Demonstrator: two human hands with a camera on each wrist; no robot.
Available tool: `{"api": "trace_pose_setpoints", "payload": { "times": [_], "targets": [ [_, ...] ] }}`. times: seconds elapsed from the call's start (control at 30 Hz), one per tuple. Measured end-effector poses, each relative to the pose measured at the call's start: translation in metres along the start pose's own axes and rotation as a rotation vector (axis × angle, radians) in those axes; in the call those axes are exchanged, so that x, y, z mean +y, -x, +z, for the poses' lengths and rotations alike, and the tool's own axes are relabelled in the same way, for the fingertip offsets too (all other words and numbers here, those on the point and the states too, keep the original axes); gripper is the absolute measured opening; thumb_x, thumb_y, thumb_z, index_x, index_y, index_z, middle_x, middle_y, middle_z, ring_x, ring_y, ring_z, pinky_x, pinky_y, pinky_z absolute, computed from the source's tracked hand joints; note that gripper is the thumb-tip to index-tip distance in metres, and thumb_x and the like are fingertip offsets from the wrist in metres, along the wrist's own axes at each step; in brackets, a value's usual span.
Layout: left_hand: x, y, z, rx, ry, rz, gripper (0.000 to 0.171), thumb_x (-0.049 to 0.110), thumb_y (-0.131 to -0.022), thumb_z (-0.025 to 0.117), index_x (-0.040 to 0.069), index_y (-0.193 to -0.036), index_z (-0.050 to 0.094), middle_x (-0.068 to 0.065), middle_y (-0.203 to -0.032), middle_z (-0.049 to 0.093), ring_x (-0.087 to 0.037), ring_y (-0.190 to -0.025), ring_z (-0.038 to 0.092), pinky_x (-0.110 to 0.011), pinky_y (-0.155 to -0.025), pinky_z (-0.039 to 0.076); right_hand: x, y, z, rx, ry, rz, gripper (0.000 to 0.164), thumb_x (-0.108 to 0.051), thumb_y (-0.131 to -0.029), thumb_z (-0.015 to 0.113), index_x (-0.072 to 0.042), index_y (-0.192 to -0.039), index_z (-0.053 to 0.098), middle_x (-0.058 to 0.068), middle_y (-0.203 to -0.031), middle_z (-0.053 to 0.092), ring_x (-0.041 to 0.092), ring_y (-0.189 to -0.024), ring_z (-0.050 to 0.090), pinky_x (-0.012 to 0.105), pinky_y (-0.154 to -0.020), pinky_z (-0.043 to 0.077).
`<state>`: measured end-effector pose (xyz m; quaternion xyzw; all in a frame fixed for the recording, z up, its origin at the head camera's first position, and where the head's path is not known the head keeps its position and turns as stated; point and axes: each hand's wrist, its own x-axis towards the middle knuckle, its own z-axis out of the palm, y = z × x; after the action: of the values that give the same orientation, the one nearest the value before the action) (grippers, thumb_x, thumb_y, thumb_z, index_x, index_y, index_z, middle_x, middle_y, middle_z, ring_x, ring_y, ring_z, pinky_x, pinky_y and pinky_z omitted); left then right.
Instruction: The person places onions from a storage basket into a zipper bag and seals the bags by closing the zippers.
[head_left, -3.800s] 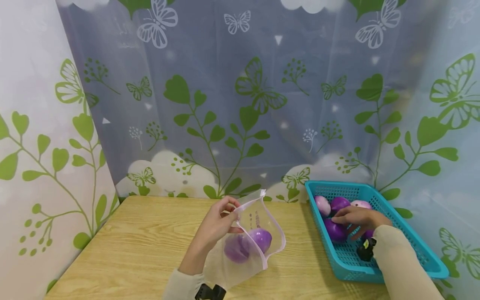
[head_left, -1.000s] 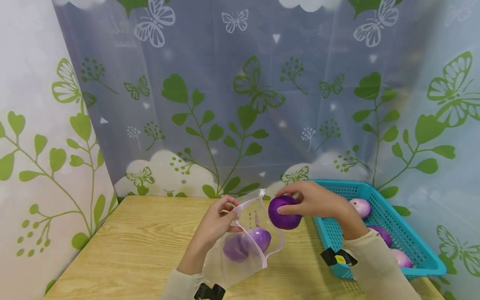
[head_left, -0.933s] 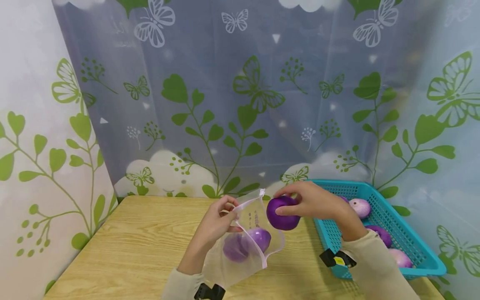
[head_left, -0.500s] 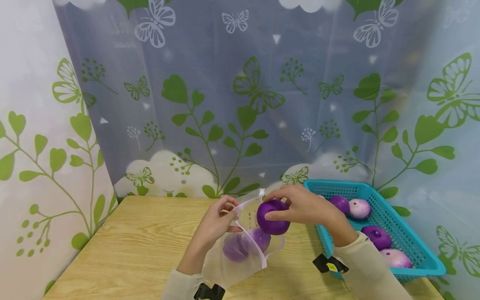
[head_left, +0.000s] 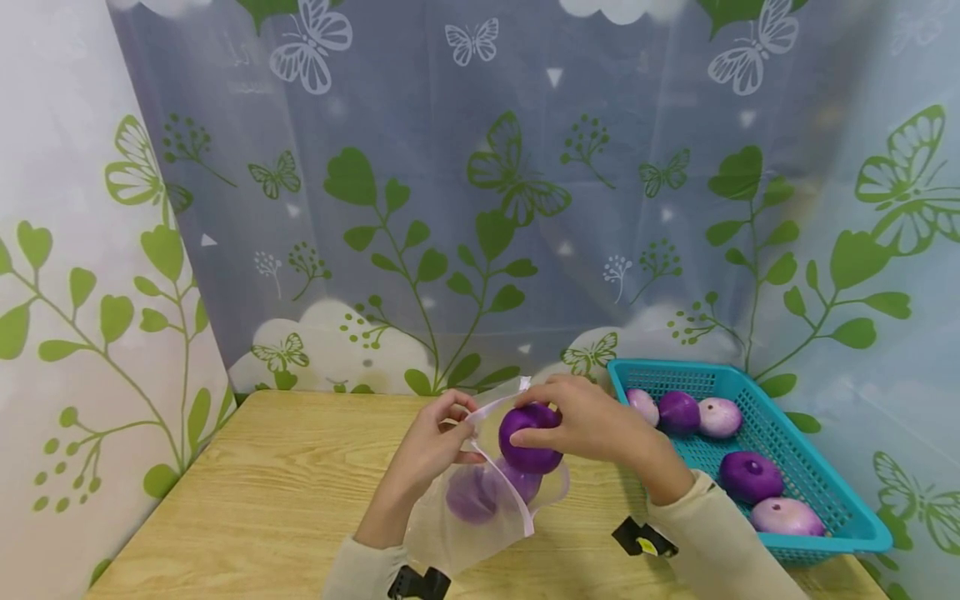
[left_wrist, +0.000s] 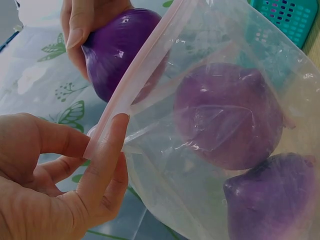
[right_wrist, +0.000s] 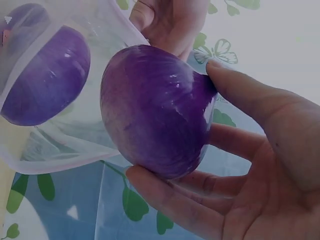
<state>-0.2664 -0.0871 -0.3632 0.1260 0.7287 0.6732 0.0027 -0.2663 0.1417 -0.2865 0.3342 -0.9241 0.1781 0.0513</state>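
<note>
My left hand pinches the pink zip edge of a clear zip-lock bag, holding its mouth apart. Two purple onions lie inside; one onion sits above the other onion in the left wrist view. My right hand grips a third purple onion between thumb and fingers, right at the bag's mouth. In the right wrist view this held onion has its pointed end toward the thumb, and the bag's rim passes just beside it.
A blue plastic basket stands at the right of the wooden table. Several onions are in it, such as a purple onion and a pale pink onion. A printed cloth backdrop rises behind the table.
My right hand has taken a purple onion out of the basket and carried it left to the bag's mouth. My left hand and the bag have stayed almost still.
</note>
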Motion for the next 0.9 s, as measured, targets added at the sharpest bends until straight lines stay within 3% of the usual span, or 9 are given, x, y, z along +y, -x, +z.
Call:
{"api": "trace_pose_setpoints", "payload": {
  "times": [0.37,0.9],
  "targets": [
    [0.0,0.001,-0.002,-0.023,0.0,-0.006,0.013,0.001,-0.103,0.052,0.002,-0.114,0.059,-0.013,-0.104,0.053,-0.019,-0.082,0.059,-0.033,-0.071,0.069,-0.004,-0.003,0.012,-0.03,0.016,0.033,0.039,-0.043,-0.09,0.078,-0.016,-0.118,0.074,0.004,-0.104,0.067,0.02,-0.097,0.061,0.028,-0.072,0.061],
    [0.002,0.002,0.0,-0.003,0.014,0.004,0.015,0.0,-0.1,0.053,0.001,-0.114,0.059,-0.012,-0.104,0.053,-0.019,-0.083,0.06,-0.036,-0.072,0.069,-0.004,-0.007,0.019,-0.019,0.039,-0.019,0.045,-0.041,-0.088,0.08,-0.01,-0.119,0.073,0.005,-0.1,0.067,0.013,-0.086,0.061,0.021,-0.067,0.057]
  ]
}}
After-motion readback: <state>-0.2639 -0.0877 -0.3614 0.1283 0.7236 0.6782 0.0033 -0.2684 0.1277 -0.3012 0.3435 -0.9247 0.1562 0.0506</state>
